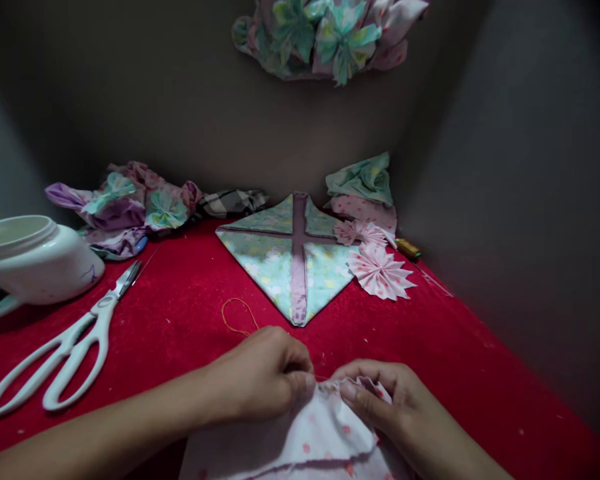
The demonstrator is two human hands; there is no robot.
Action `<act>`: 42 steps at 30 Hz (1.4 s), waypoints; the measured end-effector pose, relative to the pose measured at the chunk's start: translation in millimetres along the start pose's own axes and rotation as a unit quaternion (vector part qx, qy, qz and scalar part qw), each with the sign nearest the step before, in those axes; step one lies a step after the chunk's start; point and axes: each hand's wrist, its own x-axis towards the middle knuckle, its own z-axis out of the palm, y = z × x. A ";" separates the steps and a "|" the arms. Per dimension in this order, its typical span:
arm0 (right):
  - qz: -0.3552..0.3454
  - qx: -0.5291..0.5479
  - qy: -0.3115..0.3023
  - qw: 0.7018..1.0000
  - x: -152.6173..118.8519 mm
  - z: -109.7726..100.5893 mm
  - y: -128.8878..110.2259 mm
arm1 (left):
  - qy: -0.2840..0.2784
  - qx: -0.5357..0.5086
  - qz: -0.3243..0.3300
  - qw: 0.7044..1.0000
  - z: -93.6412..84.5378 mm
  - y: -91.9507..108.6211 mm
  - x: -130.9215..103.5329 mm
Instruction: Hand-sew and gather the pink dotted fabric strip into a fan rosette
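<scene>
While the left hand (275,377) has its thumb pressed to its curled fingers at the gathered edge of a pink-dotted white cloth (330,427), the right hand (393,400) is clamped on that same edge, thumb in front and fingers behind. Whether the left fingertips pinch the cloth or something finer cannot be told. The cloth lies between the two hands, at the near side of the red-covered counter (175,333). Just beyond the left hand is one loop of orange thread (223,315). Farther back lie one green patterned square (267,260), two mauve bands crossing on it, one pleated pink rosette (380,270) and one smaller pleated bow (373,233). At left are one pair of white-handled scissors (103,317) and one white pot (40,267)
</scene>
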 end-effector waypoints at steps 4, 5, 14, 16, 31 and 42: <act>-0.001 -0.032 0.027 0.999 0.2 -2.2 2.5 | 0.071 -0.015 -0.024 0.997 -9.0 -3.0 3.1; -0.004 -0.033 0.027 0.999 0.6 -2.7 3.9 | 0.085 -0.022 -0.027 0.996 -12.6 -2.0 4.0; -0.024 -0.016 0.030 0.999 2.4 -1.1 10.8 | 0.243 -0.071 -0.024 0.967 -16.1 8.7 -3.7; -0.019 -0.039 0.036 0.998 1.0 -1.8 5.5 | 0.222 -0.082 -0.016 0.971 -2.4 9.4 -10.9; 0.009 -0.064 -0.031 0.997 6.2 -32.3 0.1 | 0.112 -0.136 0.094 0.980 46.0 -24.0 -7.0; -0.004 -0.047 -0.022 0.999 3.4 -29.9 2.6 | 0.142 0.097 0.102 0.980 44.9 -5.3 -11.6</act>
